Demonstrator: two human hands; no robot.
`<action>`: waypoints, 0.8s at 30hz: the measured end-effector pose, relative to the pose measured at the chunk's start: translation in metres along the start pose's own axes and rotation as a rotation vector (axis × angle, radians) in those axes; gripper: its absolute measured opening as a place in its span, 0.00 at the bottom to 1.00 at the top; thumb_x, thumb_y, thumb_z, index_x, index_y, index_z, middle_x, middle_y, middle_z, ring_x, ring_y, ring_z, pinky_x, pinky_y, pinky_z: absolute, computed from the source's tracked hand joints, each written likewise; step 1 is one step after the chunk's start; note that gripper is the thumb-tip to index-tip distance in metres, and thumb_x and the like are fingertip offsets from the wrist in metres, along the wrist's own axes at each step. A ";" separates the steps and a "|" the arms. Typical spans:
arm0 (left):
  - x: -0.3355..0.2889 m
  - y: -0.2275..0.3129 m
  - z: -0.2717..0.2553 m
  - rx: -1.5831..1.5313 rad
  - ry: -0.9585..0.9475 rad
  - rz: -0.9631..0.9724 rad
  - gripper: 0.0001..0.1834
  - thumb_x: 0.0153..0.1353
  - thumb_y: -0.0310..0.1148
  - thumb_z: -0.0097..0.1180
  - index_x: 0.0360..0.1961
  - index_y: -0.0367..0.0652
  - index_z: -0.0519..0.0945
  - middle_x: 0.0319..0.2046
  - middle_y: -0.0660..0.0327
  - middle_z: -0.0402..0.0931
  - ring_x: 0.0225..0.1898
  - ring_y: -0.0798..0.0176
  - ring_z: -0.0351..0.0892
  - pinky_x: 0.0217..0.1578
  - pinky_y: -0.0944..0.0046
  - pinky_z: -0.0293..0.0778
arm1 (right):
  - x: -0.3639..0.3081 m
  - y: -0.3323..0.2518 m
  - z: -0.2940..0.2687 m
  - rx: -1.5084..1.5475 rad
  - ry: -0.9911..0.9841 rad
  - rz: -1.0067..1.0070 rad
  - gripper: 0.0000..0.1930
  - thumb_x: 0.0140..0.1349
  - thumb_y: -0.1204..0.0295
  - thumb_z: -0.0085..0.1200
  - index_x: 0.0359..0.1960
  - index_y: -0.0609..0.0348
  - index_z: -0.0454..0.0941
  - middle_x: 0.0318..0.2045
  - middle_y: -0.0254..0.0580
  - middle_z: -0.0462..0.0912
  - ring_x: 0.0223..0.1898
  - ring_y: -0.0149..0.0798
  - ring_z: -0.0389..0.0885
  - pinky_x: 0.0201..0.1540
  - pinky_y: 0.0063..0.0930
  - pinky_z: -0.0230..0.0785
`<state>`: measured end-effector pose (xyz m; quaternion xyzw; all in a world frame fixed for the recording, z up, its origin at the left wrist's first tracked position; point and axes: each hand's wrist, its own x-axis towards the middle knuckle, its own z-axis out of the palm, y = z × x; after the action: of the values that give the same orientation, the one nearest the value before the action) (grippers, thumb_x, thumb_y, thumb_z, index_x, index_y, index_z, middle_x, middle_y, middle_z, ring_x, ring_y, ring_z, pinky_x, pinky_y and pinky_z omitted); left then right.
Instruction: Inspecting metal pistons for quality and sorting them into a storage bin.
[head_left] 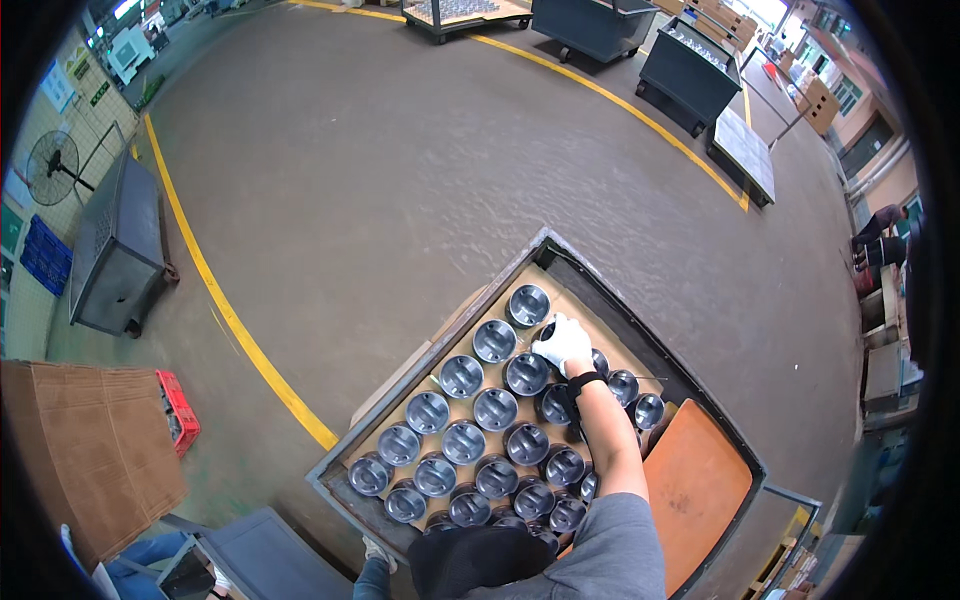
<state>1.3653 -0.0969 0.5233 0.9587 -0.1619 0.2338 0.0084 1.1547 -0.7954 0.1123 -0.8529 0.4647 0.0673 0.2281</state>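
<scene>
My right hand (pixel 566 344), in a white glove with a black band at the wrist, reaches over a grey-edged wheeled bin (pixel 440 345). Its fingers are closed at the rim of a metal piston (pixel 546 332), which the glove partly hides. Around it, rows of similar hollow, cup-like pistons stand with their open ends up on a brown cardboard sheet (pixel 572 300). One piston (pixel 528 305) stands just beyond my fingers, and another (pixel 526 373) is on the near side. My forearm covers part of the rows on the right. My left hand is out of sight.
An orange board (pixel 697 490) lies at the bin's right end. Dark carts (pixel 690 75) and a flat trolley (pixel 742 155) stand far right. Leftward are a grey cart (pixel 118 250), a fan (pixel 52 167), a cardboard box (pixel 95 450) and a red crate (pixel 178 412). Another person's jeans (pixel 150 560) show lower left.
</scene>
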 end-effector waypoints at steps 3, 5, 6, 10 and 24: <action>0.005 0.013 0.002 -0.016 0.030 0.029 0.17 0.58 0.31 0.63 0.47 0.37 0.77 0.42 0.53 0.78 0.43 0.50 0.77 0.49 0.58 0.71 | 0.000 -0.007 -0.002 -0.027 -0.040 0.065 0.35 0.40 0.51 0.65 0.50 0.56 0.72 0.49 0.57 0.77 0.49 0.55 0.80 0.53 0.43 0.72; 0.017 0.038 0.007 -0.045 0.047 0.056 0.16 0.57 0.30 0.63 0.46 0.37 0.77 0.42 0.54 0.78 0.43 0.50 0.77 0.49 0.58 0.71 | -0.001 0.000 -0.006 -0.031 -0.026 0.089 0.34 0.40 0.52 0.65 0.48 0.57 0.72 0.48 0.57 0.77 0.48 0.56 0.80 0.53 0.43 0.73; 0.024 0.051 0.008 -0.063 0.057 0.073 0.16 0.57 0.30 0.63 0.46 0.36 0.77 0.42 0.54 0.78 0.43 0.51 0.77 0.49 0.58 0.71 | -0.004 0.004 -0.008 -0.029 0.017 0.073 0.33 0.41 0.52 0.66 0.47 0.58 0.72 0.48 0.57 0.77 0.49 0.56 0.79 0.53 0.44 0.72; 0.026 0.005 -0.005 -0.070 0.131 0.149 0.15 0.57 0.29 0.63 0.45 0.36 0.77 0.41 0.56 0.78 0.42 0.52 0.77 0.48 0.59 0.71 | -0.051 -0.046 -0.030 -0.011 0.381 -0.293 0.33 0.44 0.52 0.66 0.47 0.61 0.72 0.47 0.56 0.77 0.51 0.55 0.77 0.55 0.47 0.68; -0.028 -0.056 -0.225 -0.903 -0.080 0.029 0.20 0.49 0.21 0.64 0.46 0.33 0.78 0.39 0.61 0.81 0.39 0.67 0.78 0.44 0.67 0.73 | -0.322 -0.203 -0.018 1.644 -0.548 -0.369 0.35 0.70 0.46 0.43 0.68 0.62 0.60 0.65 0.50 0.67 0.63 0.47 0.68 0.66 0.37 0.59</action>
<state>1.2594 -0.0148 0.7142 0.8649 -0.2611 0.1026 0.4163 1.1398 -0.4635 0.2997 -0.4347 0.1501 -0.1240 0.8793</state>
